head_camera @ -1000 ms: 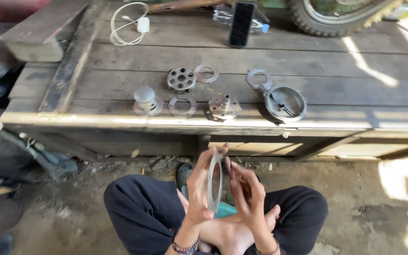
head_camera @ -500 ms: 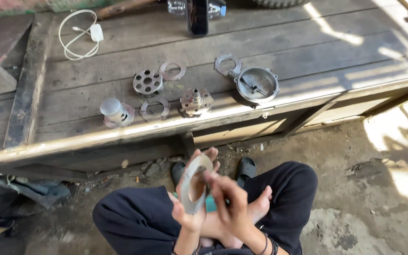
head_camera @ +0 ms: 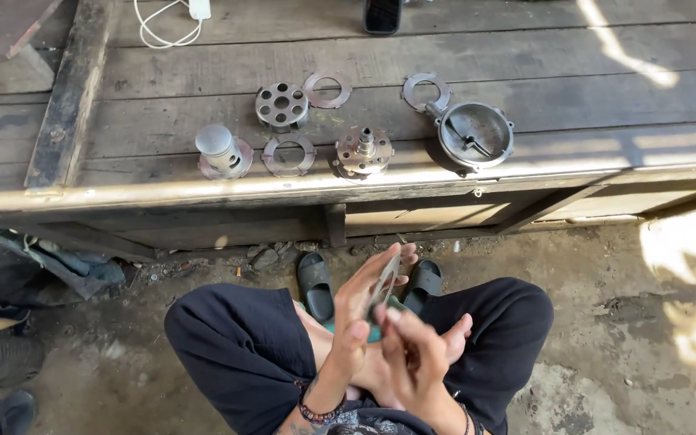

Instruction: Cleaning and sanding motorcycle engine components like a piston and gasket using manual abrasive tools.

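Item held: thin metal ring plate (head_camera: 386,279), seen edge-on, low centre of view above the person's crossed legs. Left hand (head_camera: 362,312) clamps it between thumb and fingers; right hand (head_camera: 418,354), at its 5 o'clock, touches the plate's lower edge with its fingertips.

At 12 o'clock, wooden platform (head_camera: 525,56) bearing: splined hub (head_camera: 362,151), flat ring (head_camera: 288,154), capped cylinder part (head_camera: 221,151), drilled disc (head_camera: 282,105), second flat ring (head_camera: 327,89), round housing (head_camera: 474,134). Black sandals (head_camera: 316,283) on the ground beneath.
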